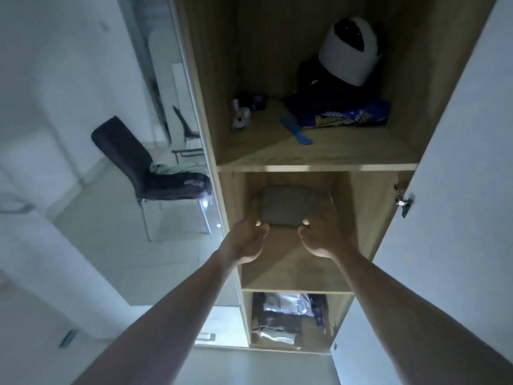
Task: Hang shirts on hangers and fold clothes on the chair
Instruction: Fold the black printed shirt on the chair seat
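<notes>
A folded grey garment (287, 209) lies on the middle shelf (291, 270) of an open wooden wardrobe. Both my arms reach into that shelf. My left hand (245, 240) is at the garment's front left corner and my right hand (322, 237) at its front right corner. Each thumb tip lies on the front edge, and the curled fingers seem to pinch it; they are partly hidden and blurred. At the left stands a dark chair (130, 157). On its seat lie a pale green garment (166, 168) and a dark garment with a purple print (188, 186).
The upper shelf holds a white and black helmet-like object (349, 51), a blue patterned cloth (347, 115), a blue comb (297, 133) and small bottles (243, 112). The bottom shelf holds packaged items (283, 315). The white wardrobe door (458, 176) stands open at the right.
</notes>
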`<state>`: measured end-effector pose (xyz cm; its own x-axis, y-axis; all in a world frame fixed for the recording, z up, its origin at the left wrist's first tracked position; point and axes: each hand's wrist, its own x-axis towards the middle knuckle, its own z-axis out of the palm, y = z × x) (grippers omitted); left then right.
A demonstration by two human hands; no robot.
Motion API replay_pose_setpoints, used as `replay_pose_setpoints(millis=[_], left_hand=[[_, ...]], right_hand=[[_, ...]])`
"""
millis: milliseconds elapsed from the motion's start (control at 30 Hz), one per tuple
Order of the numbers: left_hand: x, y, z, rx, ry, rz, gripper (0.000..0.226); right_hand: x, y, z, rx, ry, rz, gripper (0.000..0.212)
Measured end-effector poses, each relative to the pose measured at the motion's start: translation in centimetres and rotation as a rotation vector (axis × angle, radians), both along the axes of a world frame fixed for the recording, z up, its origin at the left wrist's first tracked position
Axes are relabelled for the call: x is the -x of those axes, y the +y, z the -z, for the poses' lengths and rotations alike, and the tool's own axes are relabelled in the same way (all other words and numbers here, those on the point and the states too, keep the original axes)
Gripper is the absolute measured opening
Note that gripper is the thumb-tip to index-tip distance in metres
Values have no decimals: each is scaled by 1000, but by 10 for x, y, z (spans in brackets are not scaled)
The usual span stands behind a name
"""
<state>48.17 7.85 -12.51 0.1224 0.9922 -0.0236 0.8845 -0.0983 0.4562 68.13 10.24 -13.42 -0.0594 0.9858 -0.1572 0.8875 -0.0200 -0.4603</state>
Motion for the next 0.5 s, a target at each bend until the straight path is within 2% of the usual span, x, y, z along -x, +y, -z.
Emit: replay_pose_setpoints(millis=[233, 500], left_hand=[[57, -147, -62, -1, 18, -375, 48], [105, -351, -100, 34, -43, -796, 42]], right_hand=[[23, -73, -61, -7, 33, -282, 44], [134, -191, -107, -23, -50, -777, 49]])
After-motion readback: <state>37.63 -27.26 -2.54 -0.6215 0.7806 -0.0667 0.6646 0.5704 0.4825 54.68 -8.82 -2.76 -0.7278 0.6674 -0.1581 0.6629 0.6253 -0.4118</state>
